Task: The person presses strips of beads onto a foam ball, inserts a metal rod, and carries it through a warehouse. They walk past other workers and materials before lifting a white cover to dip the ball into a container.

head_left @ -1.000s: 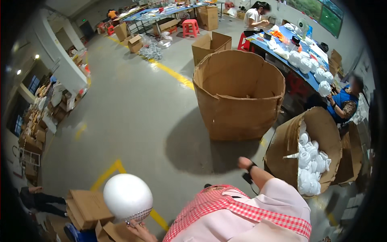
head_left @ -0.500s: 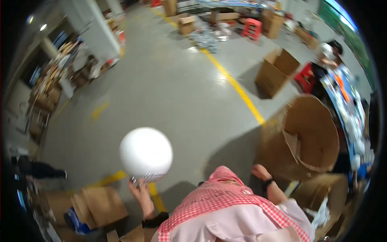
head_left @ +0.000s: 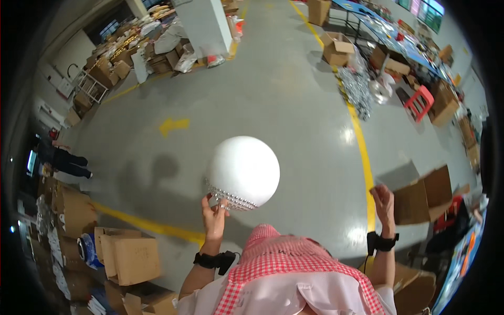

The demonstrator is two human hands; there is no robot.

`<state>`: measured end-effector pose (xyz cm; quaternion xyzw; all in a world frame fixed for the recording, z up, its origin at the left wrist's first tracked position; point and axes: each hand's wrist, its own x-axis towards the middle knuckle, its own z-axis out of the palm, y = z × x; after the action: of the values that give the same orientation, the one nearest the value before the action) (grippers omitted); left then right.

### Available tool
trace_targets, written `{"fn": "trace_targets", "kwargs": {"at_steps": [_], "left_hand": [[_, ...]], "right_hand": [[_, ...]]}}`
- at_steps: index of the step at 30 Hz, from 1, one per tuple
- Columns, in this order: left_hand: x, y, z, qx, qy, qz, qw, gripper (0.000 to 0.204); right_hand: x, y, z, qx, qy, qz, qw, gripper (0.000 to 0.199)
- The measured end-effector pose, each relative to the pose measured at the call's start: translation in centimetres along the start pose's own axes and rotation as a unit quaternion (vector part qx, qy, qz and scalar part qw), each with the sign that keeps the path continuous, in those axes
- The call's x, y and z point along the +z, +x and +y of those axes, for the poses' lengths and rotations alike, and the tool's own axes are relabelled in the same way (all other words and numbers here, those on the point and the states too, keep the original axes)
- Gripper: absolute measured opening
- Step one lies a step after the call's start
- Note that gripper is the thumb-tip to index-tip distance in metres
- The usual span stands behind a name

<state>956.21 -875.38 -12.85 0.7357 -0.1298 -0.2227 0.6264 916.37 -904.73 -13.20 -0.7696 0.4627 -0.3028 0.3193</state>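
Observation:
A white ball (head_left: 247, 170), with several rows of small silver beads (head_left: 233, 198) around its lower left, is held up in front of me. My left hand (head_left: 214, 219) grips it from below at the beaded part, thumb and fingers against the beads. The ball hides part of that grip. Out to the right, my right hand (head_left: 385, 203) is raised apart from the ball, its fingers curled together. Whether anything small sits between those fingertips cannot be made out. Both wrists wear black bands.
An open cardboard box (head_left: 422, 197) stands just beyond my right hand. More cartons (head_left: 131, 257) are stacked at the lower left. A silver tinsel heap (head_left: 356, 92), a red stool (head_left: 420, 102) and a blue table (head_left: 388, 34) are at the far right. A person (head_left: 65, 160) stands at the left.
My view has swung left, so the pillar and boxes appear farther right. The ball, still in my left hand, sits nearer the middle. My right hand is higher and farther out.

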Motion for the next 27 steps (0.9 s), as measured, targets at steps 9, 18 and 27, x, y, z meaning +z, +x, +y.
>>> {"fn": "trace_targets", "kwargs": {"at_steps": [9, 18, 27], "left_hand": [[12.0, 43.2, 5.9, -0.003, -0.013, 0.077, 0.997, 0.048], [34.4, 88.6, 20.4, 0.014, -0.041, 0.006, 0.999, 0.04], [52.1, 127.7, 25.2, 0.064, -0.034, 0.137, 0.988, 0.04]], "right_hand": [[12.3, 46.1, -25.1, -0.296, -0.009, 0.035, 0.954, 0.023], [18.5, 86.3, -29.3, -0.343, -0.077, 0.091, 0.932, 0.023], [26.5, 133.7, -30.4, -0.483, -0.089, 0.032, 0.87, 0.022]]}}
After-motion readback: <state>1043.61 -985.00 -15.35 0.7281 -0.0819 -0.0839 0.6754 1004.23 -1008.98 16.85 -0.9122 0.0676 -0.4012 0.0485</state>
